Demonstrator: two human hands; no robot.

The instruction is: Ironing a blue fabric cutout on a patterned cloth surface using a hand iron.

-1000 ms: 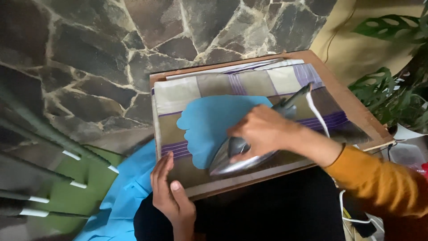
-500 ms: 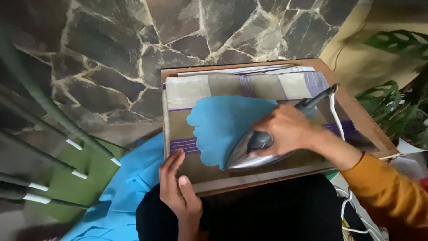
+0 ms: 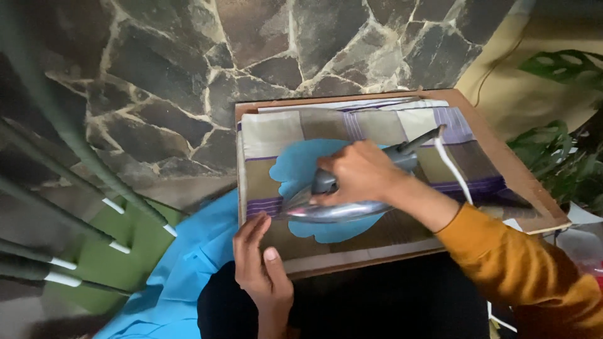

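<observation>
**One iron, one blue cutout, two hands on a lap board**

One electric iron point(image 3: 333, 204) lies flat on one blue fabric piece point(image 3: 295, 169) with a scalloped edge. The right hand point(image 3: 358, 172) wraps its fingers fully around the iron's handle, so the grip is closed tight. One white cord point(image 3: 453, 169) runs from the iron's rear end towards the near right, crossing the cloth. The left hand point(image 3: 259, 267) lies with fingers straight and together, holding nothing, its fingertips touching the near left edge of the striped cloth point(image 3: 276, 129).

That cloth, a single folded sheet in beige, brown and purple bands, covers most of one wooden board point(image 3: 487, 135). Bare wood shows as a narrow margin along the far and right edges, and a pale strip along the near edge. The blue piece sits left of centre; the cloth's right half and far band lie open around the iron.

A second, larger blue cloth point(image 3: 188, 263) hangs off the near left, below the board. The floor beyond is irregular dark stone point(image 3: 157, 94) with pale joints. Several green bars point(image 3: 69, 150) with white tips slant across the left. A leafy plant point(image 3: 562, 150) stands at the right.
</observation>
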